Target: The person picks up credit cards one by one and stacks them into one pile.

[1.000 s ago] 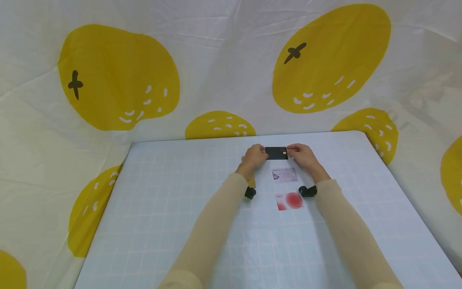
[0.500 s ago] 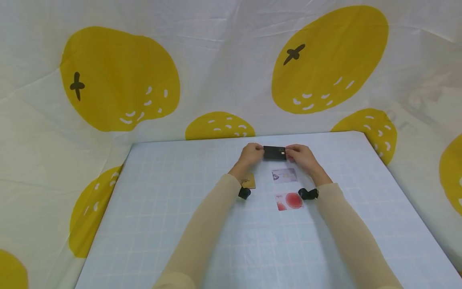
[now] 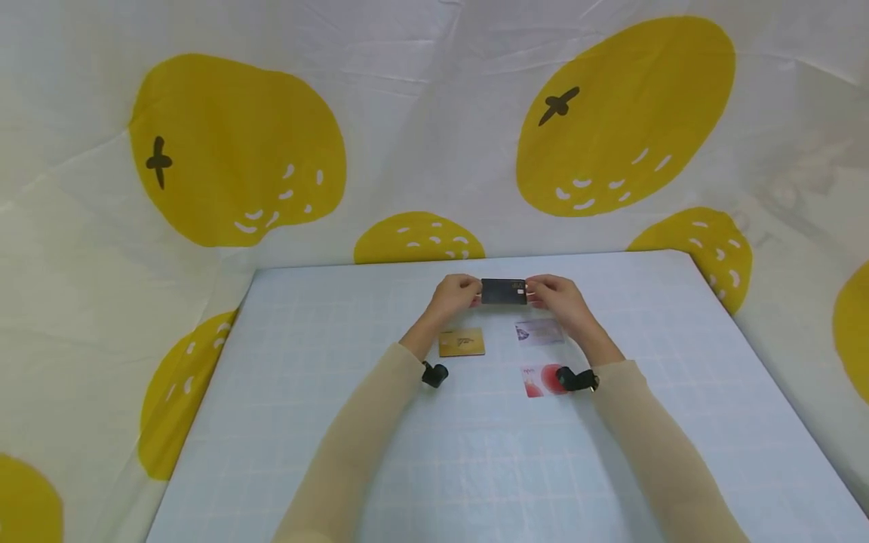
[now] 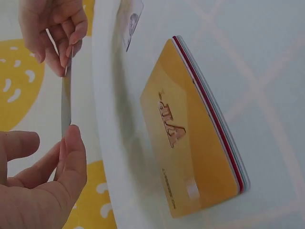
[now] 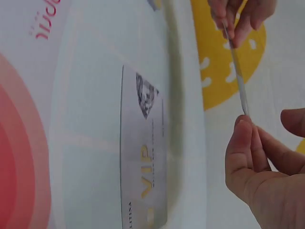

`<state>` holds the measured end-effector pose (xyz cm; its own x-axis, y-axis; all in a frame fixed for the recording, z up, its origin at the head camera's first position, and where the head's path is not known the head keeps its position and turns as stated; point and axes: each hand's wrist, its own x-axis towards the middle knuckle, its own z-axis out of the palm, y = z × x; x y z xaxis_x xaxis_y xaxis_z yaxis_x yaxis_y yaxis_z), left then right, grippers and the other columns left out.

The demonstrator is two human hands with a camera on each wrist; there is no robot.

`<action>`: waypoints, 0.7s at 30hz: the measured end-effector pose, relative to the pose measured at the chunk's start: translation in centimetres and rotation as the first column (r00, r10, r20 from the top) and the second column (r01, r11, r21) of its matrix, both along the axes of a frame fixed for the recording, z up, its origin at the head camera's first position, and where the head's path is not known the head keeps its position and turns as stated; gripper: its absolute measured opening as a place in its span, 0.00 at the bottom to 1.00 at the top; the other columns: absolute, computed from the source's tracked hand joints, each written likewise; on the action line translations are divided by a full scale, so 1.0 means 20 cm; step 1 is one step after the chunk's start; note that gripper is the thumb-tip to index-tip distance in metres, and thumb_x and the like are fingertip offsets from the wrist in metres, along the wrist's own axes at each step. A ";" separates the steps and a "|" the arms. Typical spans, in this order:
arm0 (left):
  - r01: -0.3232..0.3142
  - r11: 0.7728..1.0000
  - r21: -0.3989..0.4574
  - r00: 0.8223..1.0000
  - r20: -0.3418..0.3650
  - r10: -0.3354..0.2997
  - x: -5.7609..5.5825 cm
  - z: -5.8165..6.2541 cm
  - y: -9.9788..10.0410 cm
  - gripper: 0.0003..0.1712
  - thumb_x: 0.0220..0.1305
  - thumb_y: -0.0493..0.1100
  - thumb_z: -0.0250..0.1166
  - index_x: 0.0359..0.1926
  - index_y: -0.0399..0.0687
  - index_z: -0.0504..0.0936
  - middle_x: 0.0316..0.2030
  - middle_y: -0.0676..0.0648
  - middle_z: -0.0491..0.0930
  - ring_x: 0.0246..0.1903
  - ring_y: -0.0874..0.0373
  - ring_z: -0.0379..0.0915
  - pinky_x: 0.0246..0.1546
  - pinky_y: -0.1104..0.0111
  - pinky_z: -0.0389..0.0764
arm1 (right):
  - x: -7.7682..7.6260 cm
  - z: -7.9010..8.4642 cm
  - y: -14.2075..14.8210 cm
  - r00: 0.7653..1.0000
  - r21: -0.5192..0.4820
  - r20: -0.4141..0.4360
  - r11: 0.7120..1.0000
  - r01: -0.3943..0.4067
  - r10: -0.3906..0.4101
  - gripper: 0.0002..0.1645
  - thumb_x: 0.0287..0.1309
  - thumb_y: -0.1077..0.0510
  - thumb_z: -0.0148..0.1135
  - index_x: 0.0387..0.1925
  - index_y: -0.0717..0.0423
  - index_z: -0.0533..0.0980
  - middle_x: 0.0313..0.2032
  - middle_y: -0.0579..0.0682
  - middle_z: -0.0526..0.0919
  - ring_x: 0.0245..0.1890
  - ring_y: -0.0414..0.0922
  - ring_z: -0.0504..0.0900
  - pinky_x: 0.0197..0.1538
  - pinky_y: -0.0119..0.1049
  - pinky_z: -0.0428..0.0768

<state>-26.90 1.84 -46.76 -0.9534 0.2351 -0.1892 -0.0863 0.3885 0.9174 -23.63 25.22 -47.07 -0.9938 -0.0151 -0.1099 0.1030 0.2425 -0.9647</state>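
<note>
Between both hands, raised off the table, is a black card [image 3: 504, 292] with a small chip at its right end. My left hand [image 3: 456, 295] pinches its left edge, and my right hand [image 3: 558, 299] pinches the right edge. In the left wrist view the card [image 4: 67, 98] appears almost edge-on. A gold card [image 3: 462, 342] lies below my left hand; the left wrist view shows it on top of a stack with several card edges under it. Below my right hand lies a silver VIP card [image 3: 539, 332]. Nearer the front is a red and white card [image 3: 536, 381], partly covered by the right wrist camera.
The table [image 3: 434, 467] has a pale blue cover with a light grid. Behind it hangs a white curtain [image 3: 434, 136] printed with large yellow fruit. A black wrist camera [image 3: 435, 374] sits on the left wrist, another wrist camera [image 3: 577, 378] on the right.
Both hands have carried the black card leftward, and it now hangs above the table between the two card columns. The gold card, earlier mostly behind the left arm, has come into full view.
</note>
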 end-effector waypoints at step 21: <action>0.035 0.996 -0.077 0.998 -0.051 -0.039 0.26 -0.02 -0.34 0.21 0.75 0.48 0.58 0.59 0.40 0.81 0.38 0.50 0.85 0.39 0.57 0.81 0.44 0.62 0.80 | 0.19 0.01 -0.24 0.989 0.023 0.079 0.992 -0.125 0.122 0.25 0.73 0.48 0.55 0.60 0.62 0.76 0.52 0.60 0.81 0.50 0.56 0.82 0.56 0.52 0.77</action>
